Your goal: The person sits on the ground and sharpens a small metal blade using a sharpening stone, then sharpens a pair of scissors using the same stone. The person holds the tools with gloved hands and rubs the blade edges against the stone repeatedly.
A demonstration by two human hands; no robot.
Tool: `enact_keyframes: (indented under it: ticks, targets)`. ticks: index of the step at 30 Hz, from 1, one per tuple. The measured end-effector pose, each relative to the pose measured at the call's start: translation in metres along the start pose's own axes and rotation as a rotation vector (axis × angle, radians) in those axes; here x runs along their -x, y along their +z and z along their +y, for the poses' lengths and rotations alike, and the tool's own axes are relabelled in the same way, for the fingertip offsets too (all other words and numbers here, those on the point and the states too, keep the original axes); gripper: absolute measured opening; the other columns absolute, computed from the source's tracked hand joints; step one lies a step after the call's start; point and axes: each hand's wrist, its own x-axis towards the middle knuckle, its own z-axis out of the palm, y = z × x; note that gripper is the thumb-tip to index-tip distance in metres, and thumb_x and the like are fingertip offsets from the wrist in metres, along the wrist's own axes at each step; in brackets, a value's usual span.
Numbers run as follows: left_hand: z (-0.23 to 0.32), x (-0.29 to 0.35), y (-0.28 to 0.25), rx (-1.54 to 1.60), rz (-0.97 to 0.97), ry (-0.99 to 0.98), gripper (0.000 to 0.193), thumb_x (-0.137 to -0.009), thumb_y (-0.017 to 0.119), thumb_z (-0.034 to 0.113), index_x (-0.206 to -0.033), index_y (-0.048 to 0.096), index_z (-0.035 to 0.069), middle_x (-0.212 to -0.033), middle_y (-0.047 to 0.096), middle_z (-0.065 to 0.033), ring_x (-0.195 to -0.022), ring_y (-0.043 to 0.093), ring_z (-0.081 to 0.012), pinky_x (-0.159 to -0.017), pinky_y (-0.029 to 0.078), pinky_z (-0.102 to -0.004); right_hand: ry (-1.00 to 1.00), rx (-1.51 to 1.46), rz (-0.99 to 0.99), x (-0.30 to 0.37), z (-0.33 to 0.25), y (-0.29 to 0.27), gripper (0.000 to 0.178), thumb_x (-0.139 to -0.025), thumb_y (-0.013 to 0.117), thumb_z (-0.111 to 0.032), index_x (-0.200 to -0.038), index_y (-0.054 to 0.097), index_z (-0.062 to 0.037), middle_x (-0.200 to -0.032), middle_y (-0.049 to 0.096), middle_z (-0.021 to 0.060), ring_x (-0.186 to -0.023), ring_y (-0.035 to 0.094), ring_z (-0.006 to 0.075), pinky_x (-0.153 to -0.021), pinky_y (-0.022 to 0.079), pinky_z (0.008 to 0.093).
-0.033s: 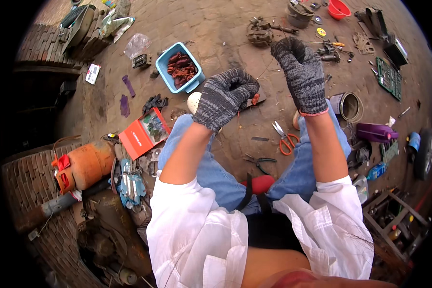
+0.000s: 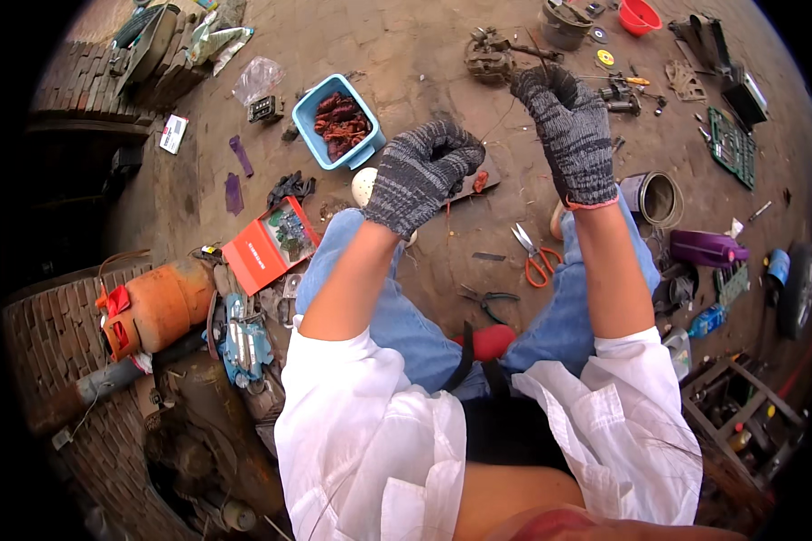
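Observation:
Both my hands wear dark grey knitted gloves and are raised in front of my knees. A thin wire [image 2: 499,129] runs across the gap between them. My left hand [image 2: 424,171] pinches its left end, fingers curled together. Higher and to the right, my right hand [image 2: 566,135] is closed on the other end, and a short bit sticks up above its fingers. Beneath the left hand, partly hidden by it, a flat dark plate [image 2: 489,187] lies on the ground with a small reddish-brown piece [image 2: 480,180] on it. A light blue basin [image 2: 377,142] holding reddish-brown bundles [image 2: 341,124] stands beyond the left hand.
Orange-handled scissors [image 2: 539,266] and pliers [image 2: 490,302] lie between my legs. An open red box [image 2: 254,261] and an orange gas cylinder [image 2: 171,307] are left. A metal can [image 2: 636,194], purple container [image 2: 702,250] and green tool case [image 2: 731,149] are right; metal parts [image 2: 490,59] lie ahead.
Both hands have shifted slightly up and left, still holding the wire. More of the small reddish-brown piece on the plate shows now.

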Motion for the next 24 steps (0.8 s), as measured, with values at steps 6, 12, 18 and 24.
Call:
enact_keyframes:
  ticks: [6, 12, 18, 24]
  targets:
    - [-0.042, -0.027, -0.013, -0.099, 0.032, -0.136, 0.021, -0.076, 0.062, 0.012, -0.091, 0.061, -0.002, -0.075, 0.064, -0.0074, -0.054, 0.056, -0.008, -0.052, 0.046, -0.0218, 0.305, -0.375, 0.156, -0.014, -0.002, -0.018, 0.016, -0.08, 0.057, -0.017, -0.089, 0.062, -0.0052, -0.055, 0.043, -0.007, -0.044, 0.037, 0.0023, -0.041, 0.025, 0.0165]
    - [-0.185, -0.068, -0.004, -0.731, 0.138, -0.248, 0.034, -0.07, 0.061, 0.032, -0.092, 0.063, 0.006, -0.089, 0.062, -0.0118, -0.078, 0.06, -0.0243, -0.073, 0.046, -0.0323, 0.282, -0.314, 0.098, -0.008, -0.02, -0.011, 0.017, -0.08, 0.057, -0.018, -0.089, 0.062, -0.0047, -0.055, 0.043, -0.0069, -0.045, 0.035, 0.0016, -0.041, 0.025, 0.0173]
    - [-0.312, -0.108, 0.065, -0.946, 0.075, -0.484, 0.045, -0.076, 0.047, 0.035, -0.119, 0.043, 0.02, -0.112, 0.052, -0.0148, -0.101, 0.051, -0.0317, -0.09, 0.037, -0.0366, 0.263, -0.204, 0.172, -0.014, -0.016, -0.024, 0.018, -0.081, 0.055, -0.019, -0.091, 0.062, -0.0045, -0.057, 0.044, -0.0064, -0.047, 0.036, 0.0021, -0.043, 0.026, 0.0175]
    - [-0.428, -0.121, 0.087, -0.899, 0.268, -0.409, 0.06, -0.075, 0.049, 0.029, -0.131, 0.028, 0.026, -0.114, 0.05, -0.0177, -0.102, 0.05, -0.0342, -0.092, 0.036, -0.0369, 0.21, -0.098, 0.173, -0.016, -0.015, -0.026, 0.021, -0.082, 0.054, -0.023, -0.089, 0.063, -0.0044, -0.056, 0.043, -0.0061, -0.048, 0.037, 0.0022, -0.044, 0.026, 0.018]
